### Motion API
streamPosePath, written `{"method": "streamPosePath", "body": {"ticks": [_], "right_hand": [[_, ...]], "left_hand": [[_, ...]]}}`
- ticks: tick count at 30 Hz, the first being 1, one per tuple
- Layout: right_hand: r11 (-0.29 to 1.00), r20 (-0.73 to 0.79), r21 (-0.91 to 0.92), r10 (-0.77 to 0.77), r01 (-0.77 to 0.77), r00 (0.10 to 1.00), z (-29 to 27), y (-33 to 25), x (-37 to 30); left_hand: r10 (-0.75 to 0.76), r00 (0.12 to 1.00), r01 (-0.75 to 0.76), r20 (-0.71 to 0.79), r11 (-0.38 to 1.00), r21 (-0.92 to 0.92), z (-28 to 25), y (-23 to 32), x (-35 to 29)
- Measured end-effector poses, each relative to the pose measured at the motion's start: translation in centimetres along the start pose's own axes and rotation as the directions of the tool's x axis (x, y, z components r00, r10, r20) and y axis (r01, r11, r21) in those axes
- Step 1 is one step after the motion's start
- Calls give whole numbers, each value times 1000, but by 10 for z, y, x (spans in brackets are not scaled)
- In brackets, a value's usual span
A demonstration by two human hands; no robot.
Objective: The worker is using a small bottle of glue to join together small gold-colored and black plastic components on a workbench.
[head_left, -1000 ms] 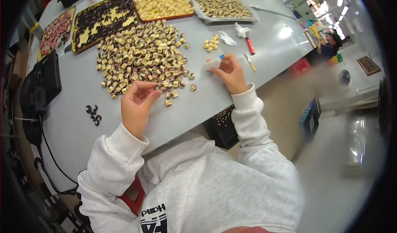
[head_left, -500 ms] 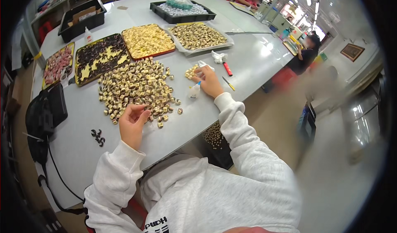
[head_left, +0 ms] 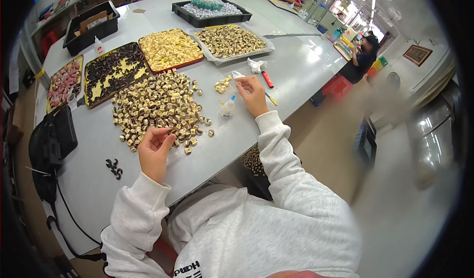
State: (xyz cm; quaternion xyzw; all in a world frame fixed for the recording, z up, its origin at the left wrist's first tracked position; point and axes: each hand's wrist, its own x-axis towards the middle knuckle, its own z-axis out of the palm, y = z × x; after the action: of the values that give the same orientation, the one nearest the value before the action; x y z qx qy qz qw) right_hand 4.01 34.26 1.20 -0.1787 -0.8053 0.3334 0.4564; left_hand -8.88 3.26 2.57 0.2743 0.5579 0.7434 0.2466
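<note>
At the near edge of a pile of small cream-and-brown striped pieces (head_left: 158, 100), my left hand (head_left: 154, 154) is closed in a pinch. Whatever lies between its fingertips is too small to name. My right hand (head_left: 254, 96) is up over the table with thumb and fingers drawn together, and what they hold, if anything, cannot be made out. Just left of its fingertips lie a few small pale yellow pieces (head_left: 222, 84) and a crumpled white tissue (head_left: 237, 74). A small glue bottle (head_left: 227, 109) with a blue tip stands below them, left of the right wrist.
Trays of pink pieces (head_left: 63, 83), dark curved pieces (head_left: 111, 71), pale yellow pieces (head_left: 170, 48) and striped pieces (head_left: 231, 42) line the far side. Several loose dark curved pieces (head_left: 114, 169) lie left. A red-handled tool (head_left: 267, 79) lies right. A co-worker (head_left: 363, 61) sits beyond.
My right hand has drawn slightly right, so the small pale yellow pieces beside it show more fully. My left hand keeps its pinch at the pile. The whole view has shifted a little.
</note>
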Motion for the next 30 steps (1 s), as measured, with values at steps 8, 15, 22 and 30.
{"method": "streamPosePath", "body": {"ticks": [8, 15, 22, 30], "right_hand": [[988, -6, -53, 143, -143, 990, -5, -4, -3], [984, 21, 11, 177, -177, 984, -6, -1, -4], [964, 7, 135, 230, -228, 973, -5, -1, -3], [978, 5, 103, 182, -182, 983, -6, -1, -3]], "left_hand": [[2, 1000, -2, -1, 1000, 13, 0, 1, 0], [-4, 1000, 5, -17, 1000, 30, -1, 1, 0], [-4, 1000, 5, -19, 999, 36, -1, 1, 1], [4, 1000, -3, -21, 1000, 29, -1, 2, 1]]}}
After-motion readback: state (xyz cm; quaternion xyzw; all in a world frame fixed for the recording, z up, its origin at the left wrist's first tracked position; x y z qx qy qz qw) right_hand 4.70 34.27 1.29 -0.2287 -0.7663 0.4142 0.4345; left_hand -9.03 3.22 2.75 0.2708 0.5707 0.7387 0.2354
